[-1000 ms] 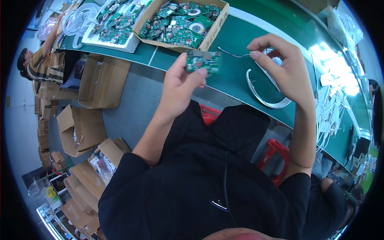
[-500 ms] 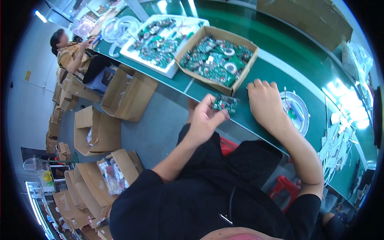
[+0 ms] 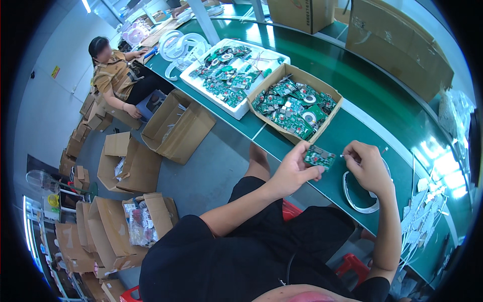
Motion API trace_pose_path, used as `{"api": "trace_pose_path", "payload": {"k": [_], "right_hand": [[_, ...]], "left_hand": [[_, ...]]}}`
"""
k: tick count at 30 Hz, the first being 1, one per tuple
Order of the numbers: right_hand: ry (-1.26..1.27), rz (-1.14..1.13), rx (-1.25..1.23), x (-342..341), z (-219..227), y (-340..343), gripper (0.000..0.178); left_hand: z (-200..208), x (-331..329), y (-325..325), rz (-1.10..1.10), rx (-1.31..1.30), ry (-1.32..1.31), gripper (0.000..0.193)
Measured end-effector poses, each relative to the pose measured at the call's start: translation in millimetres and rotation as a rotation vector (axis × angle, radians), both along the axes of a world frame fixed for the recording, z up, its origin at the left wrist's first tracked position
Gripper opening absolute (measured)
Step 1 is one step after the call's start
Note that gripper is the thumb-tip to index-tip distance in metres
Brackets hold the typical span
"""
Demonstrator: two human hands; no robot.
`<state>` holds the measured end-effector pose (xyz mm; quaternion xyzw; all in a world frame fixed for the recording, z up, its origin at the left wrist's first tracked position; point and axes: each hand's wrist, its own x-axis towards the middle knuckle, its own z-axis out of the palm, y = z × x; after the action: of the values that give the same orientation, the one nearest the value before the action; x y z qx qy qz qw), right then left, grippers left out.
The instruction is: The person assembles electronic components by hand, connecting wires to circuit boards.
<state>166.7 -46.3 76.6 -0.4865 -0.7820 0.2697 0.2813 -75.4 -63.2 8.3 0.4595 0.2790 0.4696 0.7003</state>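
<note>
A small green circuit board (image 3: 320, 157) is gripped along its left side by my left hand (image 3: 294, 171), over the bench's front edge. My right hand (image 3: 368, 163) is closed in a pinch just right of the board. A tiny white connector (image 3: 342, 156) sticks out from its fingertips toward the board, apart from it. Beneath my right hand a white ring-shaped housing (image 3: 352, 201) lies on the bench, partly covered by the hand and wrist. Beyond my left hand stands a cardboard box (image 3: 329, 132) full of similar green boards.
A white foam tray (image 3: 236, 111) of boards stands left of the box. White flat parts with cables (image 3: 425, 216) lie on the green bench at right. Open cartons (image 3: 178, 136) stand on the floor at left. A co-worker (image 3: 113, 75) sits farther along the bench.
My right hand has come back from beside the box and now pinches a white connector near the board. The view has shifted. My left hand still holds the board.
</note>
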Motion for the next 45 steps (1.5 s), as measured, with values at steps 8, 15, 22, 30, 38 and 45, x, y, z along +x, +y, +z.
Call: {"api": "trace_pose_path", "payload": {"k": [8,15,22,30,38,45], "right_hand": [[0.134,-0.165,0.086,12.9,-18.5,-1.4,0.011],[0.031,-0.27,0.041,13.7,-14.5,1.3,0.012],[0.076,-0.254,-0.097,19.7,-12.4,2.9,0.009],[0.137,-0.269,-0.019,21.1,-17.7,-2.7,0.007],[0.189,-0.217,0.084,14.2,-20.0,4.4,0.011],[0.149,-0.202,0.138,14.2,-26.7,1.1,0.009]], "left_hand": [[17.5,44.7,17.2,0.061,0.287,0.133,0.028],[13.2,57.6,41.9,0.072,0.272,0.125,0.032],[-5.0,57.6,41.9,0.132,0.376,0.337,0.031],[-14.8,65.6,38.5,0.22,0.448,0.402,0.027],[-19.3,64.1,48.0,0.082,0.212,0.25,0.028],[-18.6,66.9,47.9,0.038,0.299,0.276,0.02]]}}
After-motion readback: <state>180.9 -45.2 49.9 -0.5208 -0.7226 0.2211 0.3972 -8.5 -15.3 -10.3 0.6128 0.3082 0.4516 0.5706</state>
